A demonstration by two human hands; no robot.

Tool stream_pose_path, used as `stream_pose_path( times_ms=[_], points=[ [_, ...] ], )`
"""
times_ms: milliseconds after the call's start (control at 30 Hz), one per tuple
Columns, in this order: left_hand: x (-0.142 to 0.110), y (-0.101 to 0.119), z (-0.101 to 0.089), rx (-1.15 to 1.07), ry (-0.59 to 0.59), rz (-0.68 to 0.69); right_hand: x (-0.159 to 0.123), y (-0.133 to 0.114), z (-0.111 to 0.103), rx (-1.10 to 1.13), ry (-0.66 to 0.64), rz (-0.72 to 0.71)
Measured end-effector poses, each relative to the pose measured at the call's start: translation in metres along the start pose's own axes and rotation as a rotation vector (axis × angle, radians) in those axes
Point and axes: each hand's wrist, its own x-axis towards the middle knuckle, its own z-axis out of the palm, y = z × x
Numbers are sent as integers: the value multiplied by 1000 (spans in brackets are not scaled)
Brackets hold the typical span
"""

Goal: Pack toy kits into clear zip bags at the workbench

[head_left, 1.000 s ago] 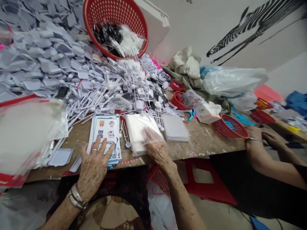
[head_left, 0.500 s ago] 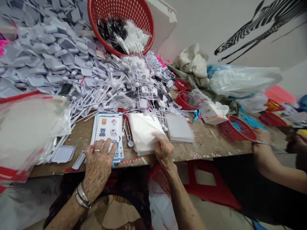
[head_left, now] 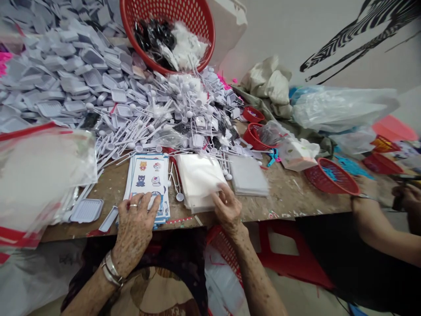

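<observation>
The person's left hand [head_left: 134, 232] lies open and flat, fingers slightly spread, on a stack of cartoon sticker sheets [head_left: 148, 181] at the near edge of the wooden table [head_left: 296, 202]. A ring [head_left: 133, 205] sits on one finger, and metal bracelets [head_left: 111, 268] circle the wrist. The right hand [head_left: 228, 210] is narrower, its fingers curled, with the fingertips [head_left: 219, 189] on the near corner of a stack of white plastic sheets [head_left: 197, 182]. Whether they pinch that stack, you cannot tell. A stack of grey sheets [head_left: 248, 176] lies just to its right.

Behind them, a heap of plastic sticks with round ends [head_left: 148, 127] runs into a large pile of grey plastic trays [head_left: 66, 74] at the far left. A tilted red basket [head_left: 167, 30] holding bags sits on the far side. A clear zip bag [head_left: 39, 175] is at the near left, with a loose tray [head_left: 87, 210] beside it. At the right, a co-worker's hands [head_left: 406, 197] work past a red basket [head_left: 332, 177].
</observation>
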Motion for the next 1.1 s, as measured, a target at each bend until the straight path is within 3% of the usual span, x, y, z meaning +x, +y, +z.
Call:
stream_pose_path(
  times_ms=[100, 233, 333, 467, 600, 833, 967, 1100],
  points=[
    [0, 0, 0, 0, -1, 2, 11, -1, -6, 89, -38, -59],
    [-1, 0, 1, 1, -5, -4, 27, -7, -20, 134, -361, -34],
    [-2, -1, 2, 7, -7, -6, 33, -10, -24, 72, -458, -30],
    [-2, -1, 3, 20, 10, -6, 30, -9, -19, -54, -412, -90],
    [-2, -2, 3, 13, 35, 7, 29, -9, -18, -42, -317, -146],
    [-2, -1, 4, -5, 42, 5, 40, -15, -26, -23, -371, -96],
    [-2, -1, 4, -8, 40, 8, 32, -17, -40, 65, -249, -100],
    [-2, 0, 3, -29, 42, -4, 22, -19, -63, 121, -278, -13]
  ],
)
